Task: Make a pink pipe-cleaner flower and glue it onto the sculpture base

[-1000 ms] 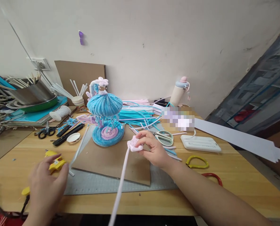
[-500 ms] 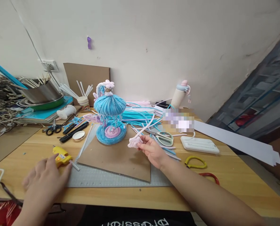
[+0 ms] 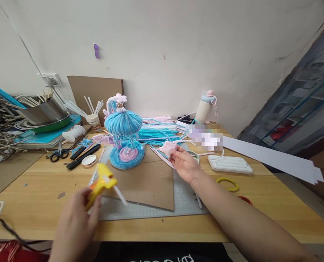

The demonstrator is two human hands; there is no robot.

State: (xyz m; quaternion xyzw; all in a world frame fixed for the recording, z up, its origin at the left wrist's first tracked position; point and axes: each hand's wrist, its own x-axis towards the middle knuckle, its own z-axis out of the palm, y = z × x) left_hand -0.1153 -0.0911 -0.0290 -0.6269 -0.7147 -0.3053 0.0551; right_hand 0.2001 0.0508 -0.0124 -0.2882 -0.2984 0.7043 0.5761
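Observation:
My left hand is closed round the handle of a yellow hot glue gun, raised over the table, with a glue stick jutting from its back end. Pinched in the fingers of my right hand is a small pale pink pipe-cleaner piece, held above the cardboard sheet. Behind the glue gun stands a blue and pink pipe-cleaner jellyfish-like model on a round coiled base. My right hand partly hides a pair of scissors with pale green handles.
Bundles of blue pipe cleaners lie behind the model. Left of it are black scissors, a black cutter and a small round lid. A white power strip-like box and a bottle stand right. A cutting mat lies under the cardboard.
My left hand has taken hold of the glue gun and lifted it from the table, moving right. My right hand has shifted slightly right and up with the pink piece, now turned.

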